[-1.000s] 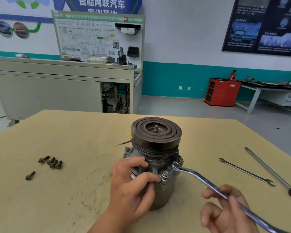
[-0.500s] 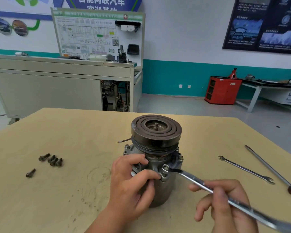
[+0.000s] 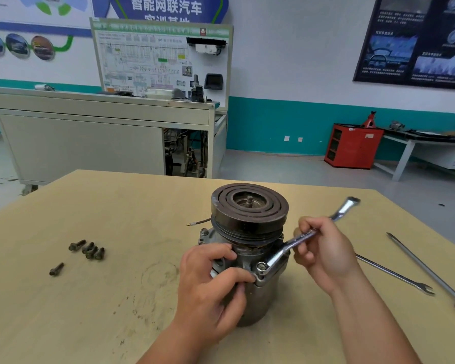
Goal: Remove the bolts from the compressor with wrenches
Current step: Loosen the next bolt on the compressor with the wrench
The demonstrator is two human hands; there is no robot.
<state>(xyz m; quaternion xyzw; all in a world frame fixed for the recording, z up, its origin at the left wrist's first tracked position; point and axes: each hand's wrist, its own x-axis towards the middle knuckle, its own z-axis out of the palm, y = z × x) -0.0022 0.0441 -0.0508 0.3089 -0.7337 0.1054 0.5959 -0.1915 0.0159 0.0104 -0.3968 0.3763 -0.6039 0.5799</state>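
The compressor (image 3: 250, 219) stands upright on the wooden table (image 3: 116, 206), its dark grooved pulley on top. My left hand (image 3: 210, 285) grips its metal body from the near left side. My right hand (image 3: 323, 253) holds the shaft of a shiny ring wrench (image 3: 297, 243), whose ring end sits over a bolt (image 3: 261, 265) on the near flange. The wrench's free end points up and away to the right. Several removed bolts (image 3: 88, 249) lie in a cluster at the left, with one more bolt (image 3: 56, 269) nearer me.
A thin open-end wrench (image 3: 397, 275) and a long screwdriver (image 3: 426, 269) with a red handle lie on the table's right side. A thin wire (image 3: 199, 222) sticks out behind the compressor. Workbenches and a red cabinet (image 3: 352, 145) stand across the floor.
The wrench handle has swung from pointing toward me at the lower right round to the far right. My right hand moved up with it. My left hand stayed on the compressor.
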